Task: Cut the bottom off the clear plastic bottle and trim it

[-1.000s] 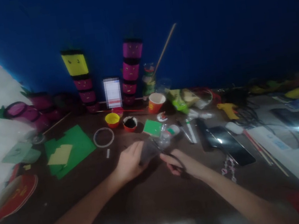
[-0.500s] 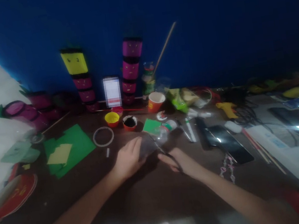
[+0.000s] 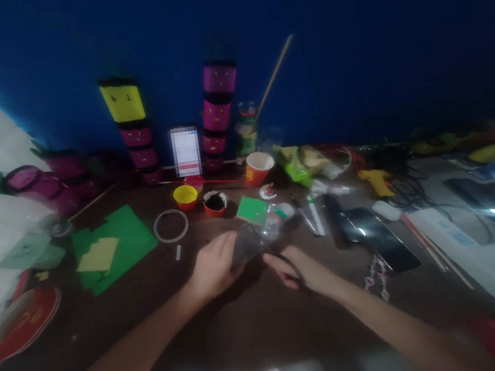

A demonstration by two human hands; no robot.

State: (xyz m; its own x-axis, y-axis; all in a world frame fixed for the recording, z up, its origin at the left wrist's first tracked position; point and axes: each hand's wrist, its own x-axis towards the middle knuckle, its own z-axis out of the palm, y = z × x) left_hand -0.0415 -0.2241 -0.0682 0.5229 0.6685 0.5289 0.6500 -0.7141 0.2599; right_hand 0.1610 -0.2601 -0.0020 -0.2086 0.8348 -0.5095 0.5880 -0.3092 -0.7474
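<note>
My left hand [image 3: 215, 262] is wrapped round a see-through plastic bottle [image 3: 247, 244], its fingers closed over the near end. The bottle's far end, with a green and white part, points away to the right. In my right hand [image 3: 298, 267] are scissors [image 3: 291, 263] with dark handles. Their blades lie against the bottle's right side, but blur hides how far they reach into the plastic. Just beyond the bottle lies a small green paper piece [image 3: 252, 209].
Left are green paper [image 3: 131, 242] and a ring [image 3: 171, 226]. Behind stand a yellow-lined cup [image 3: 185, 198], a cup with black inside [image 3: 215, 203] and an orange paper cup [image 3: 258, 168]. Right lie a phone [image 3: 382, 240] and a yellow glue gun [image 3: 376, 182].
My left hand and the bottle have shifted slightly to the right. The scissors stay at the bottle, with the right hand moved only a little.
</note>
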